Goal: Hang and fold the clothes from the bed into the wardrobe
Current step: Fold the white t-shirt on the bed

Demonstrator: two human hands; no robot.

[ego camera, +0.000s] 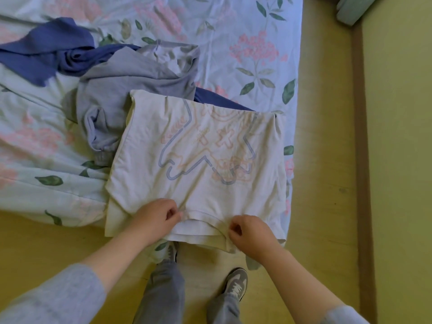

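Bedside, folding under way: nearest to me, my left hand (159,216) and right hand (247,232) each pinch the near edge of the white printed T-shirt (198,155). Their fingers are curled tight on the cloth either side of what looks like its neckline. The shirt lies spread flat on the bed's near side, a faint print showing, with its closest edge drooping over the side. I judge it light, limp and not slippery. It will sag wherever it is unsupported, so the best hold is two well-spread points along one edge or at the shoulders, drawn taut. Just beyond, partly under it, a grey sweatshirt (131,78) lies crumpled. Farther still, a blue garment (46,47) sprawls on the floral bedsheet (245,43). No wardrobe is in view.
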